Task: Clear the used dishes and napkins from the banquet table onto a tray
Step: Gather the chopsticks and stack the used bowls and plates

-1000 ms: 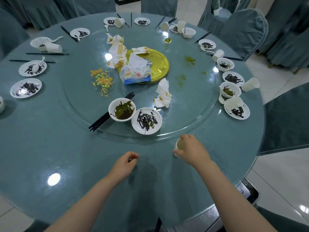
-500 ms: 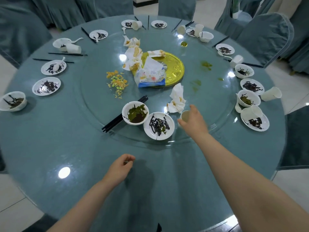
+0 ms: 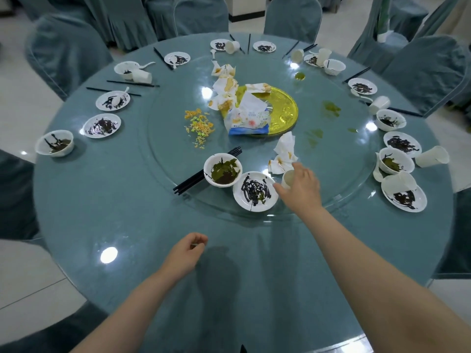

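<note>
right hand (image 3: 300, 186) gripping paper cup (image 3: 288, 178) on glass turntable (image 3: 163, 154), beside smeared plate (image 3: 255, 191), toward worktop (image 3: 102, 212) near edge, left hand (image 3: 186, 253) loosely curled, holding nothing, near edge

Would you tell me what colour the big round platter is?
Shiny gold platter, seen in the head view.
</note>
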`<state>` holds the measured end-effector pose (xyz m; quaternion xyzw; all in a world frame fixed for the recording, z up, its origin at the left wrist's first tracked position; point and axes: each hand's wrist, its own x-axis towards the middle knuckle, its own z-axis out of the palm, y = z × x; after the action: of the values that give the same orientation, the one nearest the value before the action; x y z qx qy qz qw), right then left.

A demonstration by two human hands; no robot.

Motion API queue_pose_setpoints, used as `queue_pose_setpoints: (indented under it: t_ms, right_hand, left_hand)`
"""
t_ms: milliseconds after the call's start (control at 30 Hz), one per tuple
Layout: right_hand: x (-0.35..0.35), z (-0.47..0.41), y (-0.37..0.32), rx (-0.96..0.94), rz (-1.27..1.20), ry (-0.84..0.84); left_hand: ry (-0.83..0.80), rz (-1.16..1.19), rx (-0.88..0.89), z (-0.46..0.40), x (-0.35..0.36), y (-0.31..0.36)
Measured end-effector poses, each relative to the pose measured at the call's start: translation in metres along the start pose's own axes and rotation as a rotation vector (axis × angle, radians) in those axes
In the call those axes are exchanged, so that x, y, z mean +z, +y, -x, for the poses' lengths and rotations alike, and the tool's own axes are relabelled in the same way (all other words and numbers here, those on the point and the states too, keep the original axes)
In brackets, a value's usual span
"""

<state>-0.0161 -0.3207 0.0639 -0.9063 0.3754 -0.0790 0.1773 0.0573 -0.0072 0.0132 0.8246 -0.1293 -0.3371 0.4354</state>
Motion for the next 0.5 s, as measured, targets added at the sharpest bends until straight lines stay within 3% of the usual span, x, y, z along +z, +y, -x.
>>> queue_pose_setpoints:
  t_ms: [500]
  right_hand:
    - [0.007,0.094,-0.068,-0.195,-0.168,-0.136]
  left_hand:
    - [0.290,0.159,0.083,0.092,-0.054,0.016]
